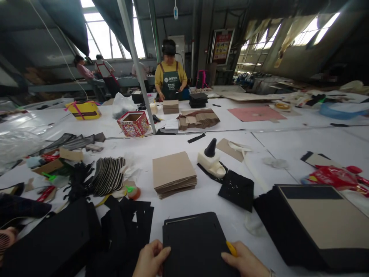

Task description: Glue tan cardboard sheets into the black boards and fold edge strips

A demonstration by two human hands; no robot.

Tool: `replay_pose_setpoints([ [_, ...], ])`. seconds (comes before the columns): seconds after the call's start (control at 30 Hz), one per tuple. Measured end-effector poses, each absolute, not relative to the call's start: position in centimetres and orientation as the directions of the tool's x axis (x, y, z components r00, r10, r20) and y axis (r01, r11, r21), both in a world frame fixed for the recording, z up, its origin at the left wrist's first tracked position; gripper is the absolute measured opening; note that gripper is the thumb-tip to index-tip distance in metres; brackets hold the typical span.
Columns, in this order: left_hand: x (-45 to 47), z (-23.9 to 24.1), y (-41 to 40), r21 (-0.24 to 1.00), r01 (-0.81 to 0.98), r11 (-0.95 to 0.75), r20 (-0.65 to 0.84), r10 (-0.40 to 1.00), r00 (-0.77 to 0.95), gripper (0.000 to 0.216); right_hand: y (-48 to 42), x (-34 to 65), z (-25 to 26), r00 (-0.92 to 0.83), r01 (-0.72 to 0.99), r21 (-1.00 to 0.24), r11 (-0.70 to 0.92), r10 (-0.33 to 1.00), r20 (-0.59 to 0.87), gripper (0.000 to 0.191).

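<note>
A black panel point(196, 242), apparently the top of a small stack, lies at the table's near edge. My left hand point(152, 257) pinches its left edge between thumb and fingers. On the right edge, my right hand point(245, 259) presses with the thumb, and a yellow tool point(231, 248) sticks out of that hand; its kind is hidden. Beyond the panel is a stack of grey-brown boards point(174, 171). Right of those stand a cream container with a black cone top point(211, 157) and a black flat piece point(236, 189) with white specks.
Black sheets with a beige-backed piece point(323, 219) are piled at right. Black strips point(129, 219) and a large black stack point(54, 242) lie at left, near curved dark pieces point(108, 175). A metal pole point(138, 65) rises mid-table. A co-worker point(171, 75) stands opposite.
</note>
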State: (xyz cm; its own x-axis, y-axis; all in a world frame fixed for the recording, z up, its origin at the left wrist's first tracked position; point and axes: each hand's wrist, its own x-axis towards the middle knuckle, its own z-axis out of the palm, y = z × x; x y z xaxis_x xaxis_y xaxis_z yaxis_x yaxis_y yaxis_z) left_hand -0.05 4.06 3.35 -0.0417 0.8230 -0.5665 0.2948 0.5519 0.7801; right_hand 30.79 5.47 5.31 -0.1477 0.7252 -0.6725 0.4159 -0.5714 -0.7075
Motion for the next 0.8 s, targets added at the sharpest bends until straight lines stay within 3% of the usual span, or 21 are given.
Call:
replay_pose_setpoints([
  [0.1,0.3,2.7,4.3,0.771,0.38,0.512,-0.519,0.85,-0.092,0.041,6.0,30.9,4.0,-0.083,0.65,-0.633,-0.42,0.789,-0.609,0.029],
  [0.23,0.3,2.7,4.6,0.731,0.442,0.519,-0.502,0.849,-0.167,0.034,6.3,30.6,3.4,-0.039,0.817,-0.492,-0.301,0.822,-0.568,0.031],
  [0.37,0.2,1.8,4.8,0.697,0.486,0.527,-0.507,0.842,-0.186,0.033,6.1,30.5,3.1,0.01,0.877,-0.399,-0.266,0.842,-0.54,0.028],
  [0.6,-0.1,1.2,4.8,0.68,0.521,0.515,-0.489,0.849,-0.2,0.033,5.7,30.5,3.1,-0.007,0.916,-0.345,-0.204,0.852,-0.524,0.032],
  [0.7,0.0,1.6,4.5,0.632,0.667,0.394,-0.308,0.918,-0.25,0.028,5.6,30.4,3.2,0.01,0.915,-0.343,-0.214,0.86,-0.509,0.031],
  [0.8,0.9,1.5,3.9,0.532,0.843,0.072,0.085,0.987,-0.138,0.028,5.6,30.4,3.2,0.014,0.924,-0.326,-0.203,0.866,-0.5,0.031],
])
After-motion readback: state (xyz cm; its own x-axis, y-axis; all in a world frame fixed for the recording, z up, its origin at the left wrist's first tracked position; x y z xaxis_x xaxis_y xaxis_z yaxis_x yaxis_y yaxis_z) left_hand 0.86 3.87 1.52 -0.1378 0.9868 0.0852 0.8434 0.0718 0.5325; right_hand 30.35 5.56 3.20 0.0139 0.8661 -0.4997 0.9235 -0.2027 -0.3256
